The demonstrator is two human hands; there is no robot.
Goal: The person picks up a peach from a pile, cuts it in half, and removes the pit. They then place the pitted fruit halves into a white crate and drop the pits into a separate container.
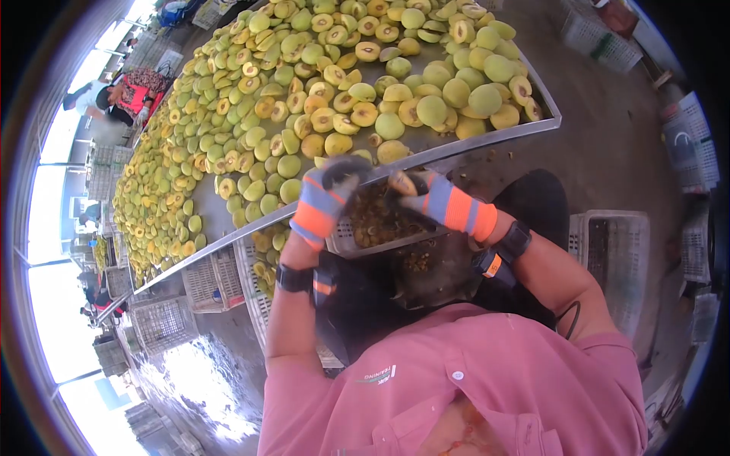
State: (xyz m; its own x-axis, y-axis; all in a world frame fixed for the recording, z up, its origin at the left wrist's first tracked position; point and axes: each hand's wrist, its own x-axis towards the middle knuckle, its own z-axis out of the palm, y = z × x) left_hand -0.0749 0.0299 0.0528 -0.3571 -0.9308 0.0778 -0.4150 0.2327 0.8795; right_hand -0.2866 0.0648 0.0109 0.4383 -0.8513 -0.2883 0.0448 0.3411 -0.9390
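Observation:
My left hand (319, 201), in an orange and grey striped glove with dark fingers, is at the near edge of the metal table (487, 138). Motion smears its fingers, and I cannot tell whether they hold anything. In a matching glove, my right hand (449, 204) is closed around a cut peach half (403, 182), its brownish cut face partly showing. Both hands are over a crate (346, 237) that contains brown pits and scraps (376, 216). Beyond them, green-yellow peaches (323, 120), many halved with the pit showing, are heaped across the table.
Below the table's left edge, a white crate (251, 277) contains more fruit, beside other plastic crates (163, 323). Another crate (616, 251) stands at my right. A person in red (141, 91) is at the table's far left side. More crates (601, 45) stand at the upper right.

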